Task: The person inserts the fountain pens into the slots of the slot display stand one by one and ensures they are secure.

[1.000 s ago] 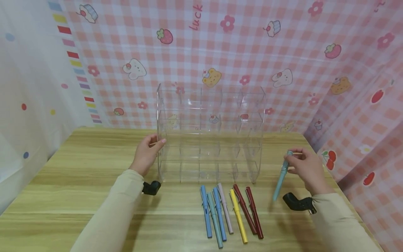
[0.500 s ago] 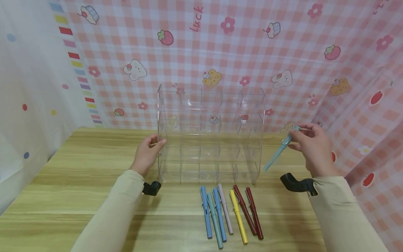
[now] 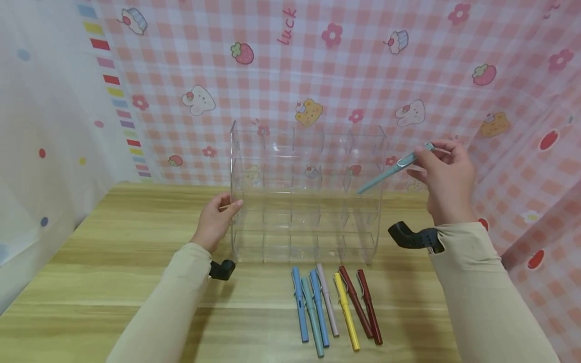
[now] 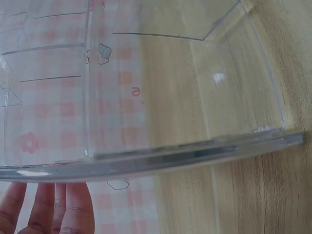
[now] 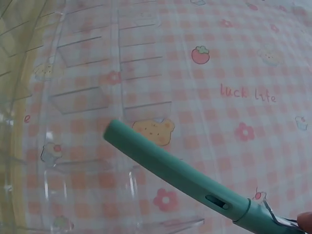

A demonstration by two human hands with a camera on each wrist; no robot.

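Observation:
In the head view, a clear acrylic rack (image 3: pixel 305 191) with rows of compartments stands upright on the table. My left hand (image 3: pixel 217 219) grips its left side panel, the thumb over the front edge; in the left wrist view, fingers (image 4: pixel 75 209) lie against the panel's outer face. My right hand (image 3: pixel 450 179) pinches a teal pen (image 3: pixel 386 175) by its clip end. Its free end slants down and left, in front of the rack's right columns. The right wrist view shows the pen's barrel (image 5: pixel 170 170) large, with a slot in it and a metal clip beside a fingertip.
Several capped pens lie before the rack: blue (image 3: pixel 300 305), teal (image 3: pixel 312 317), another blue (image 3: pixel 320 308), lilac (image 3: pixel 328 301), yellow (image 3: pixel 347 312) and two dark red (image 3: pixel 369 307). Behind hangs a pink checked cloth (image 3: pixel 272 75). Black wrist cameras (image 3: pixel 413 236) jut from the sleeves.
My right hand has risen from low at the right up beside the rack, and the pen has tilted flatter, its free end swinging left. The left hand and the lying pens stay put.

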